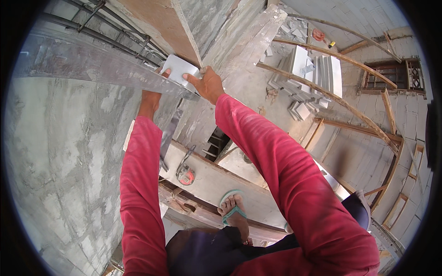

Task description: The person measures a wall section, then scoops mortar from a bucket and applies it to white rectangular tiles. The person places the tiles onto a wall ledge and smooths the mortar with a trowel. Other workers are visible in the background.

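Up against the wall, left hand [154, 94] and right hand [207, 84] clasp a light-grey block [180, 70]: stiff, probably weighty, best gripped by opposite edges.

Your hands grip a smooth, matt pale block [180, 70]; at nine o'clock, rough grey plaster wall [60, 152]; at five, bare wooden poles [368, 124]; your sleeves [276, 156] are red cloth.
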`<state>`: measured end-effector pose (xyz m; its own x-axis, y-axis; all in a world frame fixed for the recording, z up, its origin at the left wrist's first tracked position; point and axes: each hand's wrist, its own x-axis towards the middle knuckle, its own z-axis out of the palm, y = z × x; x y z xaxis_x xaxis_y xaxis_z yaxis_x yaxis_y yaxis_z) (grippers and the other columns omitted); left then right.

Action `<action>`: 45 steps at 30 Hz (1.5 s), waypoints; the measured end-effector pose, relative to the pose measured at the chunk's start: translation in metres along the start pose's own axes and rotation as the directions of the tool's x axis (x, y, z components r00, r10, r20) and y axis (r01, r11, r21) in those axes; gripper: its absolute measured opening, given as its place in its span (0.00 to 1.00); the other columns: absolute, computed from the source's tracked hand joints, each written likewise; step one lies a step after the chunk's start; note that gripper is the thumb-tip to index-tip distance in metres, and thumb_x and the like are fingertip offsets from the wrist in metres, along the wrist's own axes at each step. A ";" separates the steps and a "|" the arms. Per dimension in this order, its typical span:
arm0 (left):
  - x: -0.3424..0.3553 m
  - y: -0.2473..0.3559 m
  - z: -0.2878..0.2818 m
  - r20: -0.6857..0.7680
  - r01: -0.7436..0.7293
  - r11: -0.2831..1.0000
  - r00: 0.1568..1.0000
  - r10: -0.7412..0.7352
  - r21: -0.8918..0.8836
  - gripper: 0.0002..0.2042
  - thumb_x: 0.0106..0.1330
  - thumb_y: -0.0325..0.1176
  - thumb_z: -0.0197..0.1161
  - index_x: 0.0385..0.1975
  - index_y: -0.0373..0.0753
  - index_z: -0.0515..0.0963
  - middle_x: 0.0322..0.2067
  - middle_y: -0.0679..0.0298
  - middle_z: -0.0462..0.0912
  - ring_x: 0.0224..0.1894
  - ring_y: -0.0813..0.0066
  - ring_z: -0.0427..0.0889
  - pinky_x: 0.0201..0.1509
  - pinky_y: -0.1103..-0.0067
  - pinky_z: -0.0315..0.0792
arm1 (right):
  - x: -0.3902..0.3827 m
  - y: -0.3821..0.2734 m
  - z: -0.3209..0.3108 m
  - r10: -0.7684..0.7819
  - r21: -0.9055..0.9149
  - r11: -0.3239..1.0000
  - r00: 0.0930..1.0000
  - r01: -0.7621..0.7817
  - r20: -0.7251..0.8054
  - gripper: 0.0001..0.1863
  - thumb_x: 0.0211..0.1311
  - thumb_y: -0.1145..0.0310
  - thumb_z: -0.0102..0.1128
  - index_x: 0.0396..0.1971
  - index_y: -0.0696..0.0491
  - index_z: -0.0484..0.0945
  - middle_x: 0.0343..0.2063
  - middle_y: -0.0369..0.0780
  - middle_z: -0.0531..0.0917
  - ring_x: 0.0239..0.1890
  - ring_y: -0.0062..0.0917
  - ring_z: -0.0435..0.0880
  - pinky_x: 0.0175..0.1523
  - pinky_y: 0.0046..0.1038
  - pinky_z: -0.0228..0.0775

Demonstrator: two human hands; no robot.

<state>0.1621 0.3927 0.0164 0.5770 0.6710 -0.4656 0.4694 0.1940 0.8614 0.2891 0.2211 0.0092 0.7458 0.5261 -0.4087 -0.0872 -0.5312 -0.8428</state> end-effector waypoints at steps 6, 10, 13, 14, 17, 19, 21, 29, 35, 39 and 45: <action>0.007 -0.017 0.008 -0.105 -0.046 0.999 0.994 0.044 -0.021 0.44 0.69 0.55 0.73 0.76 0.31 0.66 0.71 0.50 0.73 0.72 0.61 0.72 0.76 0.67 0.65 | -0.024 0.013 -0.036 -0.192 -0.157 0.968 0.981 0.194 0.033 0.32 0.73 0.51 0.68 0.58 0.65 0.73 0.44 0.59 0.88 0.48 0.49 0.90 0.55 0.42 0.80; 0.011 -0.026 0.003 -0.013 -0.048 0.999 0.999 0.047 -0.026 0.47 0.68 0.55 0.75 0.78 0.30 0.63 0.72 0.50 0.71 0.73 0.60 0.70 0.76 0.67 0.64 | -0.058 0.032 -0.084 -0.235 -0.088 0.967 0.970 0.240 0.063 0.27 0.74 0.57 0.64 0.61 0.63 0.72 0.48 0.60 0.86 0.54 0.55 0.86 0.60 0.48 0.75; 0.010 -0.025 -0.002 0.063 -0.038 0.998 0.997 0.041 -0.059 0.48 0.67 0.53 0.77 0.79 0.31 0.60 0.73 0.50 0.71 0.74 0.59 0.69 0.77 0.67 0.63 | -0.089 0.048 -0.134 -0.245 -0.130 0.959 0.966 0.253 0.081 0.24 0.76 0.59 0.62 0.60 0.61 0.72 0.48 0.58 0.87 0.50 0.52 0.88 0.57 0.45 0.78; 0.007 -0.024 -0.002 0.070 -0.029 0.998 0.997 0.033 -0.064 0.49 0.67 0.52 0.77 0.80 0.31 0.58 0.73 0.50 0.70 0.74 0.59 0.69 0.78 0.67 0.63 | -0.101 0.054 -0.156 -0.228 -0.149 0.959 0.969 0.240 0.096 0.23 0.77 0.60 0.61 0.60 0.61 0.72 0.48 0.57 0.87 0.49 0.49 0.90 0.55 0.42 0.80; 0.000 -0.020 0.000 0.047 0.012 0.996 0.999 -0.008 -0.089 0.51 0.66 0.50 0.78 0.81 0.32 0.55 0.72 0.50 0.70 0.74 0.59 0.68 0.79 0.67 0.61 | -0.137 0.069 -0.220 -0.162 -0.161 0.971 0.982 0.176 0.097 0.23 0.76 0.60 0.60 0.61 0.60 0.73 0.45 0.58 0.88 0.48 0.54 0.89 0.55 0.46 0.79; -0.004 -0.019 0.002 0.062 0.021 0.993 0.998 -0.013 -0.119 0.52 0.66 0.51 0.78 0.81 0.33 0.53 0.72 0.51 0.70 0.74 0.59 0.68 0.79 0.66 0.61 | -0.161 0.079 -0.261 -0.098 -0.239 0.965 0.993 0.110 0.064 0.22 0.77 0.60 0.60 0.60 0.59 0.74 0.45 0.58 0.88 0.48 0.52 0.89 0.55 0.46 0.79; -0.002 -0.017 0.003 0.070 0.035 0.989 0.997 -0.025 -0.142 0.53 0.66 0.52 0.78 0.82 0.33 0.52 0.72 0.52 0.70 0.74 0.59 0.69 0.79 0.66 0.60 | -0.181 0.087 -0.298 -0.038 -0.302 0.952 0.999 0.042 0.022 0.21 0.77 0.60 0.60 0.60 0.58 0.74 0.44 0.56 0.89 0.47 0.51 0.90 0.53 0.45 0.80; -0.003 -0.013 -0.001 0.020 0.046 0.982 0.999 -0.050 0.184 0.44 0.73 0.56 0.69 0.78 0.35 0.56 0.71 0.54 0.66 0.69 0.61 0.70 0.72 0.67 0.68 | -0.277 0.109 -0.399 0.101 -0.421 0.899 0.992 -0.122 -0.072 0.18 0.76 0.65 0.61 0.59 0.58 0.76 0.44 0.53 0.89 0.46 0.45 0.91 0.54 0.40 0.82; -0.001 -0.007 0.003 0.004 0.168 0.981 0.986 -0.169 -0.097 0.43 0.73 0.53 0.71 0.77 0.37 0.55 0.67 0.56 0.70 0.63 0.62 0.75 0.66 0.67 0.73 | -0.333 0.122 -0.422 0.177 -0.419 0.883 0.977 -0.212 -0.121 0.16 0.74 0.68 0.63 0.57 0.58 0.77 0.43 0.51 0.89 0.45 0.42 0.92 0.53 0.38 0.83; 0.003 -0.012 -0.001 0.058 0.123 0.970 0.992 -0.113 -0.208 0.42 0.70 0.51 0.75 0.75 0.42 0.59 0.61 0.62 0.75 0.56 0.72 0.79 0.55 0.73 0.76 | -0.347 0.123 -0.423 0.194 -0.441 0.868 0.973 -0.229 -0.125 0.15 0.74 0.69 0.63 0.55 0.58 0.78 0.44 0.50 0.89 0.45 0.41 0.92 0.52 0.37 0.83; 0.003 -0.015 -0.002 0.077 0.151 0.967 0.987 -0.138 -0.206 0.37 0.69 0.50 0.77 0.71 0.48 0.64 0.56 0.70 0.80 0.50 0.78 0.81 0.48 0.77 0.78 | -0.348 0.107 -0.420 0.199 -0.462 0.859 0.975 -0.220 -0.095 0.14 0.73 0.70 0.63 0.54 0.59 0.78 0.46 0.50 0.89 0.46 0.40 0.92 0.53 0.37 0.83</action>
<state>0.1556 0.3932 0.0030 0.5565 0.5808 -0.5941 0.4032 0.4363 0.8044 0.2973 -0.2978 0.2080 0.7725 0.3444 -0.5335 0.0658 -0.8791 -0.4722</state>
